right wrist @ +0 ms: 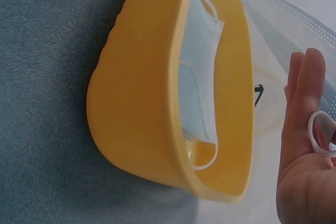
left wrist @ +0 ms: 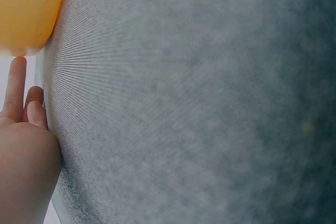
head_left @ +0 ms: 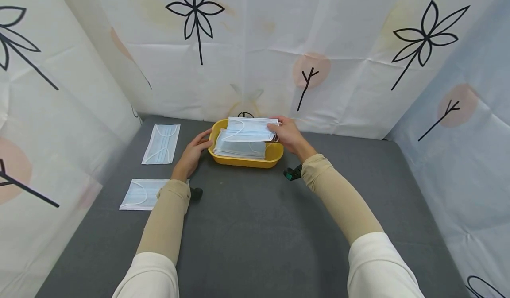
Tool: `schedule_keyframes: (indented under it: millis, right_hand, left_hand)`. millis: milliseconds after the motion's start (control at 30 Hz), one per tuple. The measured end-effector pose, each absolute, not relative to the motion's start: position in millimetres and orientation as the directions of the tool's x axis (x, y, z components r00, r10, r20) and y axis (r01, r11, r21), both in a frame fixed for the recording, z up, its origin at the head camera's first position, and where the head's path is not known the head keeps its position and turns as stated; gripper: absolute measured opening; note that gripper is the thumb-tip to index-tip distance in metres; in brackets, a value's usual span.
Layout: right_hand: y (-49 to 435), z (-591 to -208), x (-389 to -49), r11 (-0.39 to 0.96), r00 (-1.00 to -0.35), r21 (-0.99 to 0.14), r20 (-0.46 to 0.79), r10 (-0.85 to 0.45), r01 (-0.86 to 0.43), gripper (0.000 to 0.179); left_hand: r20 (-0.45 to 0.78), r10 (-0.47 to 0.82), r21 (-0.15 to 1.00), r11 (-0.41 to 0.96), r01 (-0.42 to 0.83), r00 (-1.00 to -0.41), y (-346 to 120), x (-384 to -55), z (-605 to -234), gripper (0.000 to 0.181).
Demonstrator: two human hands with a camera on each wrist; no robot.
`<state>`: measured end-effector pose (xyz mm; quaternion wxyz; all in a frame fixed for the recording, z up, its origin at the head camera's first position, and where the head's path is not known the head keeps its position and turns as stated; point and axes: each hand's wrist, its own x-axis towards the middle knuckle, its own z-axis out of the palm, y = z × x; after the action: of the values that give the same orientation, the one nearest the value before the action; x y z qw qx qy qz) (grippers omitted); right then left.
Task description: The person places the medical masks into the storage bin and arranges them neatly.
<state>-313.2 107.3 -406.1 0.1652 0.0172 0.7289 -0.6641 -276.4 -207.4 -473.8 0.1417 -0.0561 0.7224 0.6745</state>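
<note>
Reaches far across the gray counter [head_left: 259, 227] with both forearms, in beige sleeves [head_left: 338, 196] slanting inward towards a yellow basket [head_left: 243, 162]. Points the right hand [head_left: 292, 136] far and left, above the basket's right end. Holds a face mask [head_left: 255, 129] there in a narrow grip, pinched at its right end, above the stacked masks [head_left: 245, 149] inside the basket. Rests the left hand [head_left: 192, 153] at the basket's left end in a wide, relaxed grip, with fingers reaching far along the outside.

Shows, in the left wrist view alone, one straight finger [left wrist: 16, 85] with its tip at the basket's outer wall, beside more bent fingers. Shows, in the right wrist view alone, a white ear loop [right wrist: 311, 139] standing as a ring against the right hand, and the basket's interior from its right side, with another loop [right wrist: 215, 156] drooping inside. Takes in, from the head view alone, a far mask [head_left: 161, 144] on the left of the counter and a nearer mask [head_left: 137, 195] partly hidden by the left arm.
</note>
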Motion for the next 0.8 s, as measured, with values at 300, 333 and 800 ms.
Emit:
schedule_keyframes:
  millis: [300, 333, 800]
  right_hand:
    - [92, -418, -323, 0.105, -0.941, -0.961, -0.272, -0.202, 0.256, 0.041]
    - [90, -419, -324, 0.106, -0.940, -0.960, -0.276, -0.202, 0.259, 0.041]
    - [77, -432, -328, 0.092, -0.935, -0.960, -0.280, -0.216, 0.266, 0.042]
  left_hand:
    - [-0.284, 0.107, 0.957, 0.083, -0.277, -0.953, -207, -277, -474, 0.058]
    - [-0.282, 0.108, 0.958, 0.082, -0.275, -0.953, -207, -277, -474, 0.058]
    - [-0.282, 0.092, 0.959, 0.071, -0.276, -0.955, -207, -279, -474, 0.057]
